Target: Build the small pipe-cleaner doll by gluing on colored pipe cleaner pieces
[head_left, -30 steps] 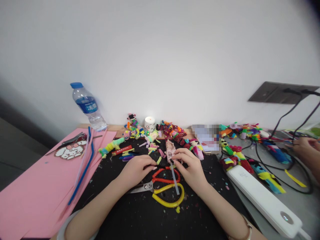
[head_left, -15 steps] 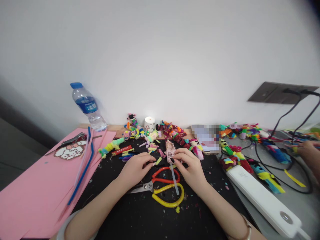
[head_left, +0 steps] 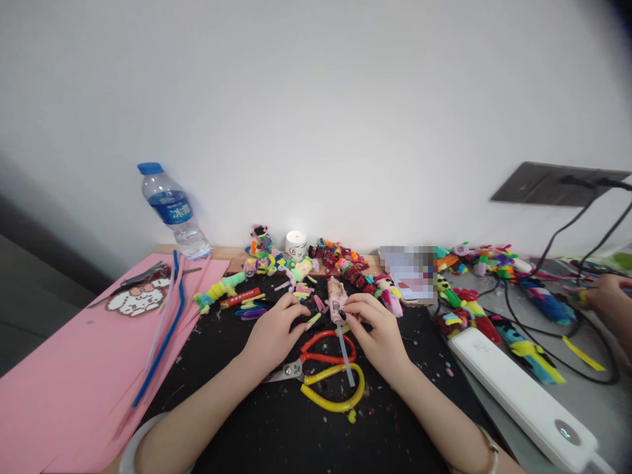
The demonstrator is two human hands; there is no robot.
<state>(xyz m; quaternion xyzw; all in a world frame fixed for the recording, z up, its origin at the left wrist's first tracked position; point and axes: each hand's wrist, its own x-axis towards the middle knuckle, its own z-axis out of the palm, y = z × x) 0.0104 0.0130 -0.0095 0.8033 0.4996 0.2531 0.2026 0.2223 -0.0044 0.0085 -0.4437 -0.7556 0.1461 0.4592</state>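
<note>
- Resting at the lower right edge of the pinkish roll [head_left: 336, 293], the right hand [head_left: 378, 324] has its thumb and fingertips close together; whether they pinch it, I cannot tell.
- A translucent stick [head_left: 346, 359] reaches from the roll's near end, just left of those fingers.
- The left hand [head_left: 276, 327] has its fingers curled, tips drawn near the thumb, at a pale green strip [head_left: 314, 320]; a firm hold on it cannot be made out.
- Scissors [head_left: 336, 392] with red and yellow handles lie on the black bench [head_left: 375, 438], nearer the wearer than both hands' fingers.
- Beyond the left fingers sits a red packet [head_left: 241, 297].
- Far right of the right fingers, another person's hand [head_left: 609, 296] shows at the edge.
</note>
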